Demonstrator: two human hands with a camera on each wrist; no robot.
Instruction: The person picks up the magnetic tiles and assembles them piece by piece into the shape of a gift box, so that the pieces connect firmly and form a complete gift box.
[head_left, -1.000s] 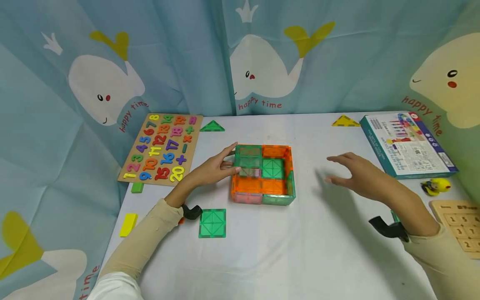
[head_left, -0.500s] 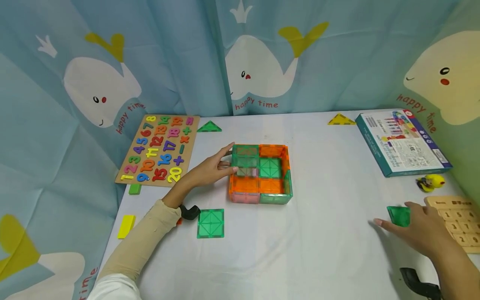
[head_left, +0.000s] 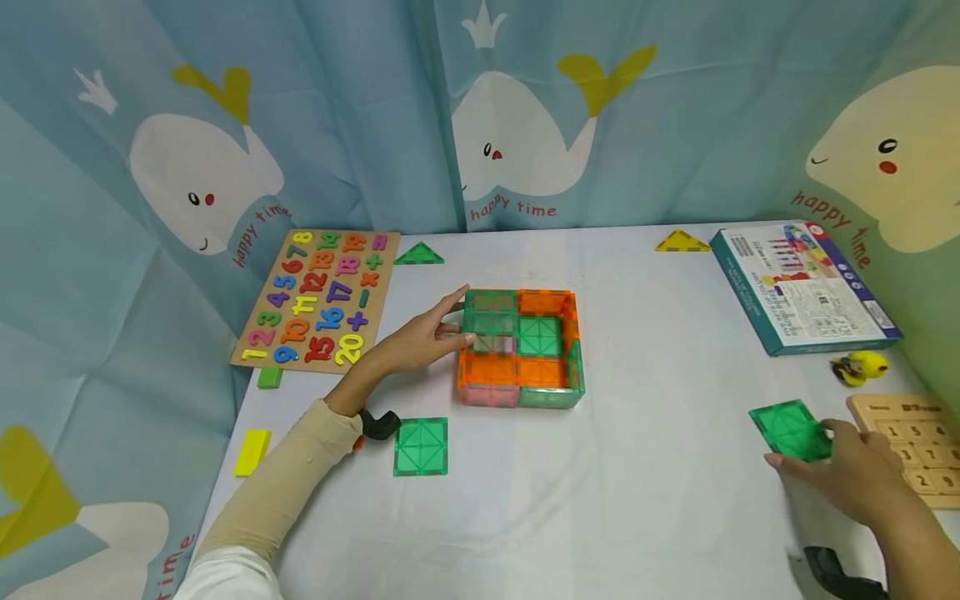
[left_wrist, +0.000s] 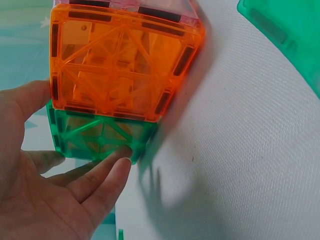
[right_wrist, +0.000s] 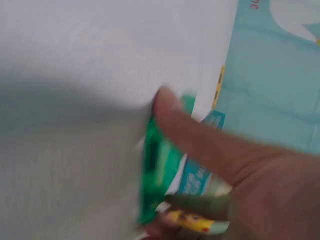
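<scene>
A low box of clear orange, green and pink magnetic tiles (head_left: 491, 371) stands mid-table, partly roofed. My left hand (head_left: 420, 340) rests against its left side, thumb at the top rim, fingers extended along a green wall tile (left_wrist: 100, 135) beside an orange wall tile (left_wrist: 120, 62). At the right, my right hand (head_left: 858, 471) pinches a green square magnetic tile (head_left: 787, 427) between thumb and fingers. That tile looks edge-on and blurred in the right wrist view, so its height off the table is hard to tell. Another green square tile (head_left: 421, 447) lies flat below the left hand.
A number board (head_left: 318, 300) lies at the back left, near a green triangle tile (head_left: 420, 254) and a yellow block (head_left: 252, 452). Towards the right are a yellow triangle tile (head_left: 682, 242), a boxed toy (head_left: 817, 292), a small duck (head_left: 861, 367) and a wooden number board (head_left: 911, 433).
My right hand has moved from beside the box to the right side of the table and taken hold of the green square tile, which has shifted and turned. The left hand keeps its place.
</scene>
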